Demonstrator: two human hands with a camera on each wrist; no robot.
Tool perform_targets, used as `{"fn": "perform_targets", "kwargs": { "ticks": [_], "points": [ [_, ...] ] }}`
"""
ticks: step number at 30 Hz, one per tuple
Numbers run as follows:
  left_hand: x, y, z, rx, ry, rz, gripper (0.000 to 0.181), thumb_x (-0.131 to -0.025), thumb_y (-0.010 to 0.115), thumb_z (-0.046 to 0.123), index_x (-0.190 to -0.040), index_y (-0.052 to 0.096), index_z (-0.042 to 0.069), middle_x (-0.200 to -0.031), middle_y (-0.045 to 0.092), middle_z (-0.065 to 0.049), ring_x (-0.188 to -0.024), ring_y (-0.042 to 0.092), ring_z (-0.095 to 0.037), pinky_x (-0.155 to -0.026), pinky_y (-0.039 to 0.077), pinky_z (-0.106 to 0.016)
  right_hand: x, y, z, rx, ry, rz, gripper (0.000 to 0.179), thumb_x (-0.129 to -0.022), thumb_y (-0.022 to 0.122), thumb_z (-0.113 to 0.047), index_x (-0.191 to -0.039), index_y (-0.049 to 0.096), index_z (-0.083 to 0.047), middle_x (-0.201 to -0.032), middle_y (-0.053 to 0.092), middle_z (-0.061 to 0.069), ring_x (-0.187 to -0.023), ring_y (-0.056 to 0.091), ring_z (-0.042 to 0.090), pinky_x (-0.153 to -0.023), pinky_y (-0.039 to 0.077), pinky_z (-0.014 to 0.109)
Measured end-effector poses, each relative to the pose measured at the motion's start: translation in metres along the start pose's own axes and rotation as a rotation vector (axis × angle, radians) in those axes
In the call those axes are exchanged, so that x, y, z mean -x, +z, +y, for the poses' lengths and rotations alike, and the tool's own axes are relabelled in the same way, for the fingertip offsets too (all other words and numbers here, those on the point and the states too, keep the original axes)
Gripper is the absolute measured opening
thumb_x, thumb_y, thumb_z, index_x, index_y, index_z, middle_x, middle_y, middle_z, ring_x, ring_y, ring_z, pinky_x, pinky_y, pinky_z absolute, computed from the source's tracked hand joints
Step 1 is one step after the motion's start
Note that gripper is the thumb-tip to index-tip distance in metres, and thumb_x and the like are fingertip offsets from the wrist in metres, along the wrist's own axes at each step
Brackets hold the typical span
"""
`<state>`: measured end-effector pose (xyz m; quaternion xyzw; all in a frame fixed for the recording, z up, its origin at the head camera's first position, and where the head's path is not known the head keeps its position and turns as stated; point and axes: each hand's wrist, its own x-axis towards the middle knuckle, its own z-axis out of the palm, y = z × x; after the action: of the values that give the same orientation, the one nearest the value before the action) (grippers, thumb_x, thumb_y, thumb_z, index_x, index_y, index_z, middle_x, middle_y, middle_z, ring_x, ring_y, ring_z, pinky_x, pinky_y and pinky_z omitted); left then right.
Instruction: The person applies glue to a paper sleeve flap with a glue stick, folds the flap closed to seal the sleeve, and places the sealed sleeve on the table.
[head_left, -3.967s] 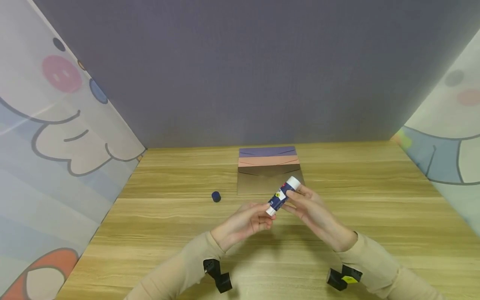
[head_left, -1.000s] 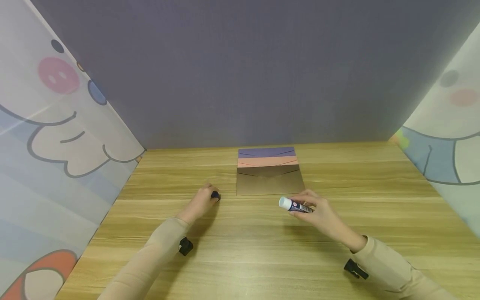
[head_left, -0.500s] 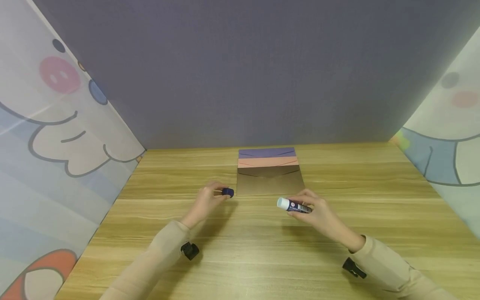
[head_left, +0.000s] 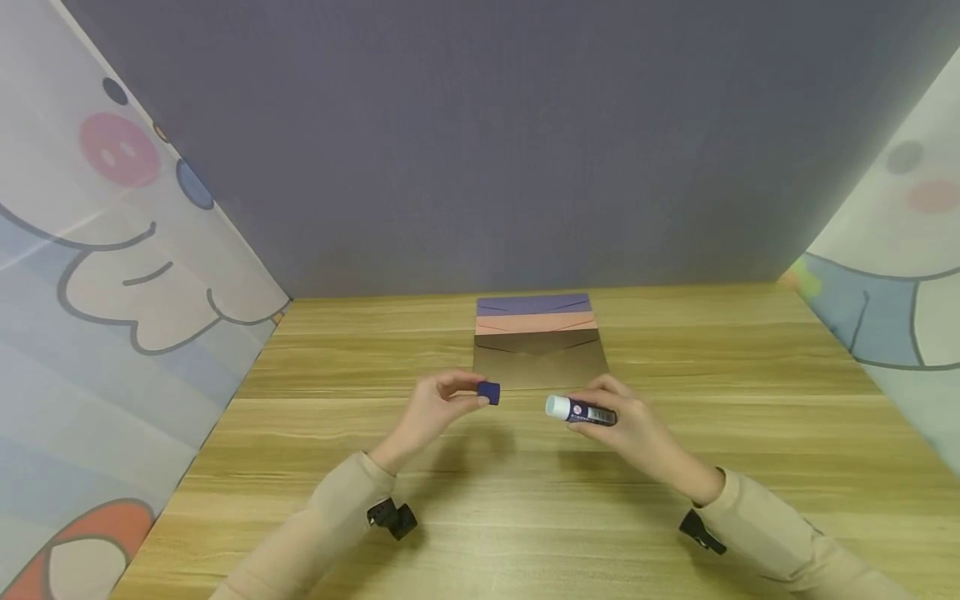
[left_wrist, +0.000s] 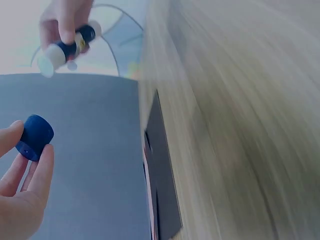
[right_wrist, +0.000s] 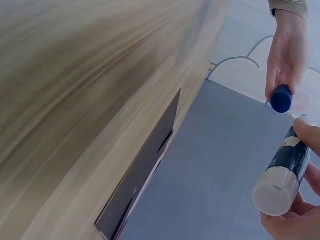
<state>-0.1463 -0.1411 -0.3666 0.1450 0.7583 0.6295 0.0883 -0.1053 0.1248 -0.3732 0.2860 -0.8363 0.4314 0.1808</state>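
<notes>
My left hand pinches a dark blue glue stick cap between thumb and fingertips, above the table. In the left wrist view the cap sits tilted in the fingertips. Across from it, my right hand grips an uncapped glue stick, dark blue with a white end that points left toward the cap. The right wrist view shows the white end of the glue stick close up, with the cap beyond it. A gap separates cap and stick.
Behind the hands, a brown envelope lies over a pink envelope and a purple envelope on the wooden table. A grey panel rises at the table's back edge, with cartoon-printed sheets at both sides.
Both hands were on the glue stick earlier. The left hand then reached left, took the cap off the table and carried it right. The right hand has shifted slightly left with the stick.
</notes>
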Motion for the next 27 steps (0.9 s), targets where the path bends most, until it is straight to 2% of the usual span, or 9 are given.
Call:
{"fn": "perform_targets", "kwargs": {
  "ticks": [4, 8, 12, 14, 16, 20, 27],
  "points": [
    [0.005, 0.007, 0.007, 0.022, -0.023, -0.020, 0.033, -0.076, 0.068, 0.010, -0.107, 0.061, -0.001, -0.104, 0.062, -0.014, -0.096, 0.058, -0.024, -0.078, 0.050, -0.028, -0.001, 0.001, -0.002, 0.011, -0.061, 0.004, 0.036, -0.061, 0.075, 0.002, -0.096, 0.066, 0.001, -0.091, 0.056, 0.006, -0.075, 0.057, 0.015, -0.062, 0.052, 0.021],
    [0.009, 0.013, 0.011, 0.063, -0.026, -0.046, 0.034, -0.077, 0.068, 0.009, -0.107, 0.059, -0.003, -0.106, 0.060, -0.015, -0.098, 0.057, -0.026, -0.079, 0.050, -0.029, -0.003, 0.003, -0.004, 0.055, -0.134, 0.019, 0.037, -0.058, 0.077, 0.000, -0.093, 0.066, 0.001, -0.091, 0.056, 0.006, -0.075, 0.055, 0.015, -0.061, 0.051, 0.020],
    [0.011, 0.020, 0.014, 0.081, -0.017, -0.045, 0.033, -0.075, 0.069, 0.008, -0.105, 0.060, -0.003, -0.105, 0.061, -0.015, -0.097, 0.057, -0.025, -0.078, 0.050, -0.028, -0.005, 0.004, -0.008, 0.083, -0.210, 0.046, 0.035, -0.057, 0.077, -0.002, -0.091, 0.067, 0.001, -0.091, 0.056, 0.007, -0.076, 0.054, 0.016, -0.062, 0.051, 0.019],
    [0.011, 0.023, 0.015, 0.091, -0.012, -0.045, 0.032, -0.074, 0.070, 0.008, -0.103, 0.061, -0.004, -0.104, 0.061, -0.015, -0.097, 0.058, -0.025, -0.078, 0.050, -0.028, -0.006, 0.004, -0.009, 0.084, -0.247, 0.054, 0.032, -0.061, 0.076, -0.007, -0.090, 0.067, 0.002, -0.091, 0.056, 0.007, -0.076, 0.053, 0.016, -0.063, 0.049, 0.015],
    [0.012, 0.025, 0.016, 0.103, -0.007, -0.050, 0.032, -0.074, 0.070, 0.007, -0.102, 0.061, -0.005, -0.104, 0.061, -0.015, -0.097, 0.058, -0.025, -0.078, 0.050, -0.028, -0.007, 0.004, -0.010, 0.092, -0.286, 0.061, 0.029, -0.071, 0.072, -0.017, -0.091, 0.066, 0.003, -0.091, 0.055, 0.008, -0.077, 0.052, 0.016, -0.064, 0.048, 0.012],
    [0.014, 0.030, 0.017, 0.116, -0.001, -0.069, 0.032, -0.074, 0.070, 0.007, -0.102, 0.060, -0.006, -0.105, 0.060, -0.015, -0.095, 0.058, -0.025, -0.078, 0.050, -0.030, -0.008, 0.003, -0.012, 0.122, -0.351, 0.078, 0.039, -0.085, 0.052, -0.033, -0.091, 0.066, 0.003, -0.091, 0.054, 0.009, -0.077, 0.050, 0.017, -0.065, 0.045, 0.010],
    [0.017, 0.037, 0.018, 0.160, 0.007, -0.100, 0.031, -0.075, 0.069, 0.005, -0.101, 0.060, -0.007, -0.105, 0.056, -0.019, -0.092, 0.060, -0.026, -0.078, 0.051, -0.032, -0.009, 0.003, -0.015, 0.165, -0.397, 0.093, 0.042, -0.087, 0.047, -0.034, -0.090, 0.066, 0.002, -0.092, 0.054, 0.009, -0.079, 0.049, 0.019, -0.065, 0.045, 0.014]
  ]
}}
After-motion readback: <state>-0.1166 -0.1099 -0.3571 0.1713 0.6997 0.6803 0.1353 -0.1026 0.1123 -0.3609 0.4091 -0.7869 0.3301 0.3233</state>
